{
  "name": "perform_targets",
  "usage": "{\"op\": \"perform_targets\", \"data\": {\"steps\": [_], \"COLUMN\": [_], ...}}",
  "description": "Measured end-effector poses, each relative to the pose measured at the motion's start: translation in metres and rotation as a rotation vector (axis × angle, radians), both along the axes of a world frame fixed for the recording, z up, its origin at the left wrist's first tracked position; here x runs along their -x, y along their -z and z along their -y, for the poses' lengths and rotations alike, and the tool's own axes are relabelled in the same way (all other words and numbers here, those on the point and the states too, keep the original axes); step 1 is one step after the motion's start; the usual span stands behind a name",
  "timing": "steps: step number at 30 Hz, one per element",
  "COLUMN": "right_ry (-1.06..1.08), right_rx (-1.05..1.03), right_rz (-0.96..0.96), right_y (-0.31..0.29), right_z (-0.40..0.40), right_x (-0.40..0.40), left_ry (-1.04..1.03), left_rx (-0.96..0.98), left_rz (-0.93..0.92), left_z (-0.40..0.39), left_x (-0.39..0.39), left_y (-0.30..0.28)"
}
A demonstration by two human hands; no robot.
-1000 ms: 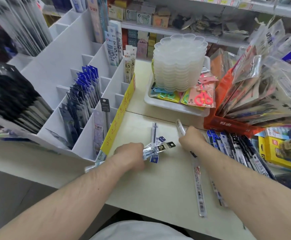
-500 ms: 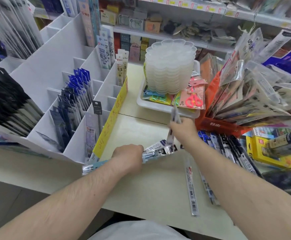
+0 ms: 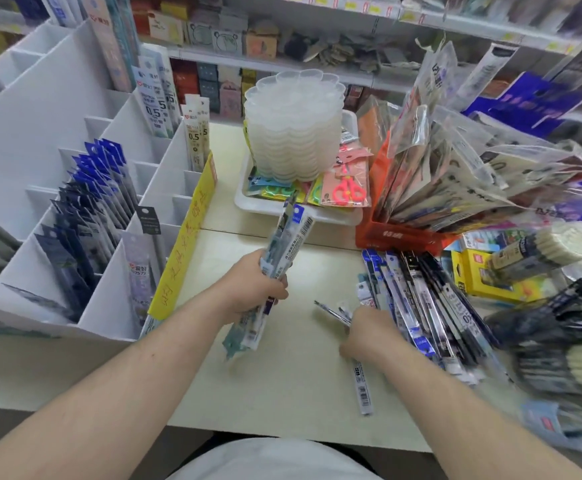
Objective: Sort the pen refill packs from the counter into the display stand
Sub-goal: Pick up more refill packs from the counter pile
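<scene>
Two hands work over a pale counter (image 3: 282, 393), and the biggest thing near them is the white display stand (image 3: 57, 140), off to the left of the left hand, its slanted compartments holding blue and dark refill packs. Beyond both hands sits a white tray (image 3: 248, 202) carrying a tall stack of clear plastic dishes (image 3: 294, 123) and packs of pink scissors (image 3: 346, 188). To the right of that, beyond the right hand, an orange bin (image 3: 386, 233) holds a fan of clear-sleeved packets. A loose heap of pen refill packs (image 3: 431, 306) lies on the counter just right of the right hand, touching it. The left hand (image 3: 251, 289) is curled round a bundle of refill packs (image 3: 282, 247), held tilted with its top toward the tray and its lower end hanging below the fist. The right hand (image 3: 365, 334) lies knuckles-up on the counter at the heap's edge, over a single refill pack (image 3: 362, 389) that sticks out toward the person; thin packs poke out at its fingertips, but whether it pinches them cannot be told.
</scene>
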State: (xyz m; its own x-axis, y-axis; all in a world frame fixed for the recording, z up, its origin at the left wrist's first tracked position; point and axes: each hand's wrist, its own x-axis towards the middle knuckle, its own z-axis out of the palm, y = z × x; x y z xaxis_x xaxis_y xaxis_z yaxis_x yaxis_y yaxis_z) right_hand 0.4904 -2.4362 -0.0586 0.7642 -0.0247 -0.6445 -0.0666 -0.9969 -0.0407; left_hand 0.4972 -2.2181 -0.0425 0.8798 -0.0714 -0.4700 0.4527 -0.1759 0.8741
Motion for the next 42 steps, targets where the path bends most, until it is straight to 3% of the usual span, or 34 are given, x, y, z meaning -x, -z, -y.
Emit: {"op": "perform_targets", "data": {"steps": [4, 8, 14, 17, 21, 25, 28, 33, 38, 42], "right_ry": [-0.019, 0.078, 0.595, 0.664, 0.573, 0.375, 0.351, 0.521, 0.349, 0.384], "right_rx": [-0.063, -0.236, -0.891, -1.136, -1.142, -1.008, -0.941, -0.983, -0.8, -0.838], "right_rz": [0.068, 0.07, 0.09, 0.218, 0.532, 0.755, 0.737, 0.634, 0.699, 0.516], "right_y": [0.01, 0.02, -0.024, -0.037, -0.038, -0.012, 0.004, 0.024, 0.034, 0.034], "right_z": [-0.004, -0.006, -0.018, -0.036, -0.062, -0.072, -0.075, -0.079, -0.078, -0.078], "right_x": [0.002, 0.007, -0.017, -0.024, -0.023, -0.014, -0.006, 0.004, 0.009, 0.008], "left_ry": [-0.108, -0.189, -0.305, -0.244, -0.252, -0.281, -0.344, -0.39, -0.364, -0.29], "left_rx": [0.238, 0.34, 0.267, 0.207, 0.147, 0.071, 0.016, 0.009, -0.134, -0.17], "left_rz": [-0.009, 0.013, 0.122, 0.261, 0.491, 0.635, 0.698, 0.761, 0.692, 0.631], "left_z": [0.005, 0.009, 0.003, 0.006, 0.012, 0.01, 0.009, 0.01, 0.004, 0.002], "left_x": [-0.001, 0.002, 0.0, 0.0, -0.001, 0.007, 0.013, 0.015, 0.021, 0.02], "left_y": [0.0, -0.001, -0.001, -0.008, -0.015, -0.001, 0.014, 0.034, 0.046, 0.048]}}
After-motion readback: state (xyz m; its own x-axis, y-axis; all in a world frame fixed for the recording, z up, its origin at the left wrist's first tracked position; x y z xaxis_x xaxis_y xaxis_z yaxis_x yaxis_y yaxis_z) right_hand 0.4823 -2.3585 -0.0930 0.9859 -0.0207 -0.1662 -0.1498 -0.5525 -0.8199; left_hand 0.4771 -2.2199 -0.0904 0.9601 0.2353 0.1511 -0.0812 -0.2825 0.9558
